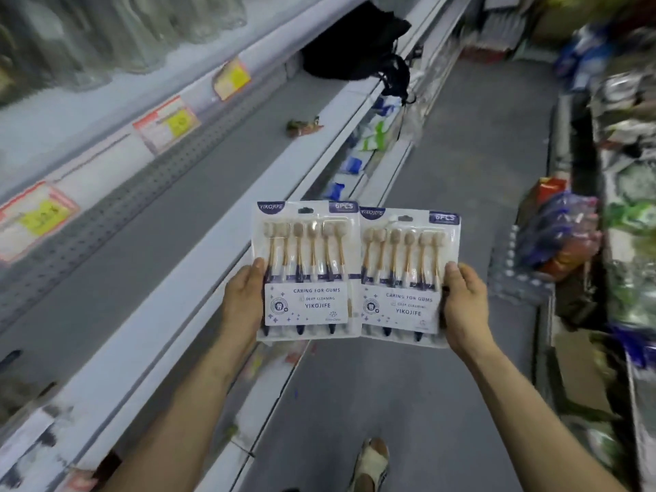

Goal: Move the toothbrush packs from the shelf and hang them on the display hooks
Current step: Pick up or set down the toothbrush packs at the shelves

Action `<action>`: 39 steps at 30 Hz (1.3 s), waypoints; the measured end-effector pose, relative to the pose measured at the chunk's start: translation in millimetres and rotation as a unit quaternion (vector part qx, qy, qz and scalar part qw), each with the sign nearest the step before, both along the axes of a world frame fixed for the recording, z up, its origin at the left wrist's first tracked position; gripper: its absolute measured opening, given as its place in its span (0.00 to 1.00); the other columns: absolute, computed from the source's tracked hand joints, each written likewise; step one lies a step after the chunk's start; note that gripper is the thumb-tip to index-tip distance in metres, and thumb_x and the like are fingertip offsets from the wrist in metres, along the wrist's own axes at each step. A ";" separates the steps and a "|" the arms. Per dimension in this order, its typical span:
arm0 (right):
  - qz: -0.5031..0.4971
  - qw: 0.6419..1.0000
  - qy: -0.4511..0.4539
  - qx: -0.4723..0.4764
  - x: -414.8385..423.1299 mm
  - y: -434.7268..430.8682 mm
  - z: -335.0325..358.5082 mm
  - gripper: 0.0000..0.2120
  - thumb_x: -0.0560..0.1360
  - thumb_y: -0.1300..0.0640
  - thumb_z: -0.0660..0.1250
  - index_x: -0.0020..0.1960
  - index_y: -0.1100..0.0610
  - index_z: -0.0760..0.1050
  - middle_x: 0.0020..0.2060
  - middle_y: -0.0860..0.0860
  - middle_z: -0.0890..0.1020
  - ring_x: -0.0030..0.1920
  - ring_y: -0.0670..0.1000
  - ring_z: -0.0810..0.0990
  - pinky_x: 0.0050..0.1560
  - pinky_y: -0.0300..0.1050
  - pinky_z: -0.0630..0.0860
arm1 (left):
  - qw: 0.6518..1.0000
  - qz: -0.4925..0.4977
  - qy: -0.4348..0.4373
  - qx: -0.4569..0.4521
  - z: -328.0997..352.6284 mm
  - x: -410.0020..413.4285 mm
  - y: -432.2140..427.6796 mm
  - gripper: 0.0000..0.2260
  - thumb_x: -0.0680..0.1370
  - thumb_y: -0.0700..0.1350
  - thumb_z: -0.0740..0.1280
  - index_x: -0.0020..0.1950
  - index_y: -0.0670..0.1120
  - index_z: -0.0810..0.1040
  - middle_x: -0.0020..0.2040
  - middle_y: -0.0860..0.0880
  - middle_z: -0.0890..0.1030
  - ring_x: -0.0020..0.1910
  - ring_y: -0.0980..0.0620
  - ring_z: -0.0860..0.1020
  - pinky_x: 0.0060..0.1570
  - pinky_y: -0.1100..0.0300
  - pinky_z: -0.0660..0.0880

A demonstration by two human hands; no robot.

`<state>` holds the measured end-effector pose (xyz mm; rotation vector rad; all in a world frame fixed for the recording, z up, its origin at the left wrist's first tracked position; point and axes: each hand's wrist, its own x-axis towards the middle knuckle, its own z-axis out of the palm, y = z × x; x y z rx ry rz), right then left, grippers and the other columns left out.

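Right of the shelf [142,214], the left hand [245,296] is gripping one toothbrush pack [305,268] by its edge. Right beside it, a second pack [404,278] is sitting in the curled right hand [463,303]. Both are off the shelf; hanging is not yet done, and no hooks are showing.

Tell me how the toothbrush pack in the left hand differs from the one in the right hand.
The left pack is gripped by the left hand at its left edge; the right pack by the right hand at its right edge. The left pack sits slightly higher; the right pack tilts a little clockwise. Both are the same six-brush YIKOJIFE pack, facing the camera.
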<state>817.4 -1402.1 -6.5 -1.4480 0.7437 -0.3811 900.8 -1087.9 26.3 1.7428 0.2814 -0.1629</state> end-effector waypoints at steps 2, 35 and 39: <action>-0.018 1.000 0.000 -0.001 10.1 -38.6 3.2 0.13 0.84 0.48 0.61 0.50 0.55 0.79 0.49 0.58 0.87 0.50 0.57 0.85 0.58 0.60 0.81 | 1.000 -0.012 -0.009 -0.002 0.4 24.6 -38.6 0.17 0.85 0.58 0.62 0.50 0.46 0.82 0.46 0.45 0.87 0.50 0.41 0.86 0.54 0.43 0.80; -0.324 0.945 0.001 -0.055 353.8 -564.9 58.2 0.08 0.85 0.62 0.61 0.59 0.58 0.78 0.51 0.56 0.86 0.54 0.56 0.86 0.52 0.52 0.84 | 0.932 -0.349 -0.022 -0.095 43.4 545.8 -674.2 0.05 0.75 0.53 0.68 0.41 0.54 0.79 0.47 0.44 0.85 0.48 0.47 0.82 0.52 0.47 0.75; -0.331 0.942 -0.013 -0.043 408.8 -644.1 56.5 0.08 0.79 0.54 0.64 0.55 0.53 0.79 0.50 0.54 0.88 0.53 0.61 0.86 0.53 0.59 0.82 | 0.935 -0.342 -0.026 -0.085 46.1 594.7 -754.7 0.07 0.78 0.50 0.66 0.46 0.49 0.81 0.51 0.42 0.86 0.51 0.43 0.85 0.56 0.40 0.79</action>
